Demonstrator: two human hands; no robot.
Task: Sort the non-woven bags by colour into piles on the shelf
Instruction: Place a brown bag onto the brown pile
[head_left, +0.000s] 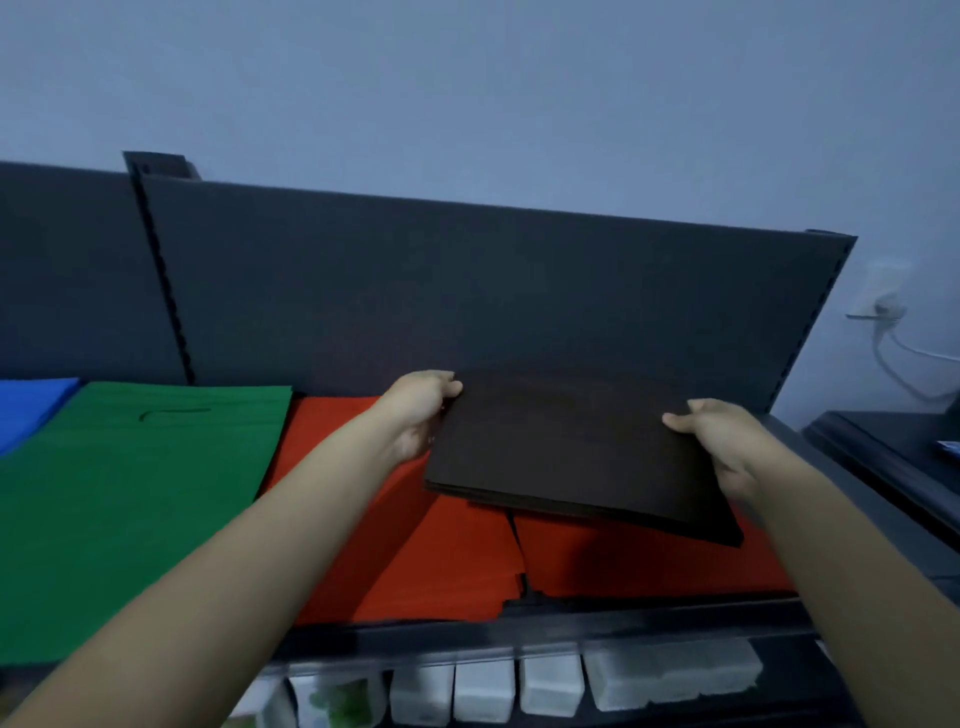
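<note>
Holding a stack of black bags (576, 447) over the right part of a dark shelf (623, 618), just in front of its upright back panel (467, 291). Gripping it at both short ends: left hand (421, 410) with thumb on top and fingers underneath, grip clamped on the left edge; right hand (722, 441) the same way, grip clamped on the right edge. Lying broad face up and nearly flat, long axis running left to right from hand to hand, turned slightly so that the near right corner points down and to the right. Positioned over red bags (457, 561) and throwing a shadow on them; cannot tell whether touching them at the back. Further left on the same shelf: a green pile (130, 493), then a blue pile (31, 410) at the edge of view. Below the shelf front, a row of white containers (550, 680).
</note>
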